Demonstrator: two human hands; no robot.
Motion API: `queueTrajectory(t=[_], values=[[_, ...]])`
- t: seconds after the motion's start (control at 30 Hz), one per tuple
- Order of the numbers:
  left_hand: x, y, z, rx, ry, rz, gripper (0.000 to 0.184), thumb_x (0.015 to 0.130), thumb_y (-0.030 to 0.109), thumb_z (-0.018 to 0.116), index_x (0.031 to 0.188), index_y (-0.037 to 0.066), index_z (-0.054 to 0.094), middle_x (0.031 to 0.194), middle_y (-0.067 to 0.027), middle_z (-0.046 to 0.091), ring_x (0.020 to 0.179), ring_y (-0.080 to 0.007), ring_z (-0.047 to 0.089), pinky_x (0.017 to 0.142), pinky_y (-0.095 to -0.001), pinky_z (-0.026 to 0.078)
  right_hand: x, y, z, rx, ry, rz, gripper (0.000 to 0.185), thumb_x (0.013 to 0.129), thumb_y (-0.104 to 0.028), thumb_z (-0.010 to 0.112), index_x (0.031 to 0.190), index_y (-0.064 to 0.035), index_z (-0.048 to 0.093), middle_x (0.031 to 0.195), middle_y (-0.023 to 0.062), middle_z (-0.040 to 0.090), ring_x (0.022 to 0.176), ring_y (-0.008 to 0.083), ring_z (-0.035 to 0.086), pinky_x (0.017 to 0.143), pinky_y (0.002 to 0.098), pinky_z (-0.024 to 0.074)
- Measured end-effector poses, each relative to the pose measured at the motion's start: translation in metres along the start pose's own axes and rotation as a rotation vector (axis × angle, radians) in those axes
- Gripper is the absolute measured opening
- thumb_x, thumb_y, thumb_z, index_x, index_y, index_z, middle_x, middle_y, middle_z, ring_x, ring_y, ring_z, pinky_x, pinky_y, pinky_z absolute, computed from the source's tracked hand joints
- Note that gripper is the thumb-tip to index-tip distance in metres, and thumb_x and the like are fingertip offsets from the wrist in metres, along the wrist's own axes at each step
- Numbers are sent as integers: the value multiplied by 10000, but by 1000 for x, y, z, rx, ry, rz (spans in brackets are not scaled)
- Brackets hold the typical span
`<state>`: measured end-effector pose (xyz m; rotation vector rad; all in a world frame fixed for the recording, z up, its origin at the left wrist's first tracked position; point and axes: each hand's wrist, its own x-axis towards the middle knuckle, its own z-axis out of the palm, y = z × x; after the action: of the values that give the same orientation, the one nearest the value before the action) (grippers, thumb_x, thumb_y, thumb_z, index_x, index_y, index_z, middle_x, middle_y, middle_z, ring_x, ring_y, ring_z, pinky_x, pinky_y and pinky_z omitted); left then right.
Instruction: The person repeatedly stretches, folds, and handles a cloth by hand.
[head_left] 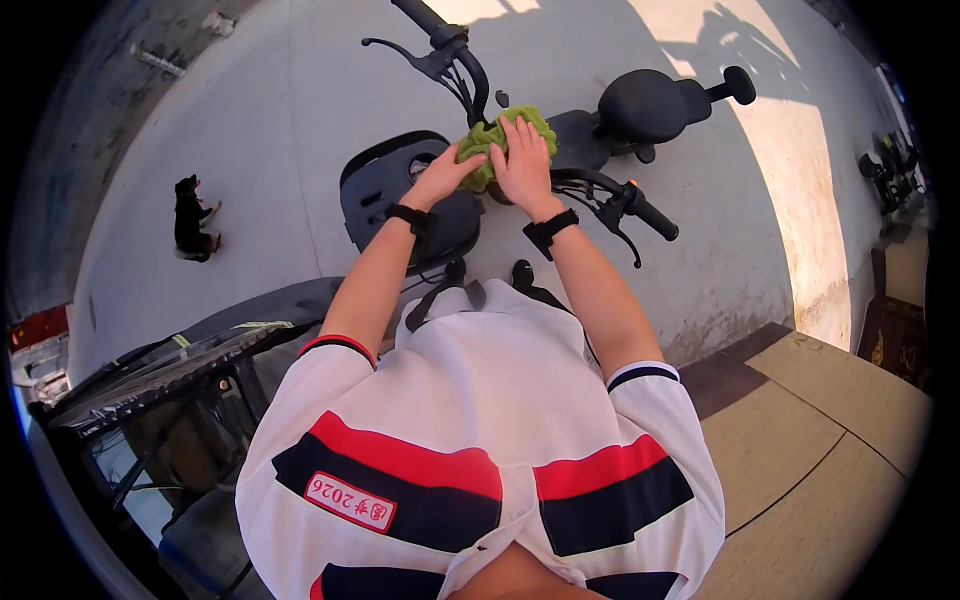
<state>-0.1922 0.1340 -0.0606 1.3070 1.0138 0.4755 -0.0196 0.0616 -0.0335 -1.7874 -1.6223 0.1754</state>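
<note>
A crumpled green cloth (483,135) lies bunched over the middle of the electric scooter's (578,135) handlebar. My left hand (440,177) grips the cloth from its left side, thumb on top, the other fingers mostly hidden. On the cloth's right part, my right hand (524,170) presses with its fingers over the folds. The scooter's front basket (440,225), dark plastic, is just below my left hand. To either side stick out the brake levers and the black grips, one grip (655,215) to the right of my right hand.
The scooter's round black seat (640,105) extends to the right. A black dog (192,220) is on the concrete floor at the left. A dark vehicle with a windowed frame (180,400) stands close on my lower left. Tan tiles (780,450) form a raised surface at the lower right.
</note>
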Motion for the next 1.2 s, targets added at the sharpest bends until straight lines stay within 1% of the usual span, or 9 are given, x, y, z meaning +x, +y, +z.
queueTrajectory(t=[0.1,0.3,0.4,0.5,0.6,0.7,0.87,1.0,1.2], values=[[-18,34,5,155,21,-17,658,896,417,737,1365,-10,560,1208,-148,689,1098,-200,659,944,-325,504,1,1,7,-15,39,88,601,971,-374,577,1442,-22,453,1459,235,482,1381,419,403,1157,526,290],[-35,74,9,560,30,132,518,892,321,726,1292,10,615,1279,-218,646,1121,-377,641,961,-401,509,-2,-9,-2,-2,63,212,604,959,-354,618,1403,25,459,1432,249,502,1358,432,426,1131,503,345],[-28,50,9,679,106,572,488,867,268,732,1274,20,623,1316,-215,619,1147,-420,597,985,-438,494,-9,-9,-10,3,39,274,572,952,-322,638,1375,28,481,1430,251,505,1361,426,430,1119,475,376],[-32,49,11,768,62,634,477,846,252,745,1254,28,639,1358,-186,597,1201,-390,574,1011,-441,478,-20,-5,-11,13,66,252,532,952,-283,638,1359,31,498,1432,243,508,1368,416,429,1119,455,388],[-43,59,16,901,57,729,509,823,274,774,1260,43,652,1399,-160,576,1188,-374,584,1012,-426,475,-34,3,-9,4,109,203,491,951,-231,630,1354,25,515,1438,231,508,1369,410,429,1121,449,389],[-52,72,16,1004,0,626,509,812,312,784,1253,83,671,1432,-121,557,1177,-346,582,1009,-414,474,-44,5,-8,27,155,169,457,930,-160,630,1343,14,542,1438,225,508,1343,409,450,1107,448,400],[-49,72,14,980,12,632,489,808,333,778,1229,104,681,1387,-106,596,1096,-336,613,974,-404,494,-60,-4,-15,36,175,73,459,856,-42,621,1313,-4,588,1417,221,520,1288,394,490,1089,459,412],[-44,72,15,955,36,597,520,806,336,772,1260,111,659,1376,-105,607,1084,-342,625,963,-403,504,-59,-13,-21,73,191,-10,481,829,-9,603,1309,-7,596,1389,201,553,1298,387,491,1091,463,412],[-38,67,9,895,27,522,565,857,327,725,1346,78,588,1444,-152,551,1185,-362,614,1008,-414,490,-45,-13,-25,105,118,-43,453,860,-44,585,1312,-8,600,1402,177,562,1321,392,482,1102,465,398]])
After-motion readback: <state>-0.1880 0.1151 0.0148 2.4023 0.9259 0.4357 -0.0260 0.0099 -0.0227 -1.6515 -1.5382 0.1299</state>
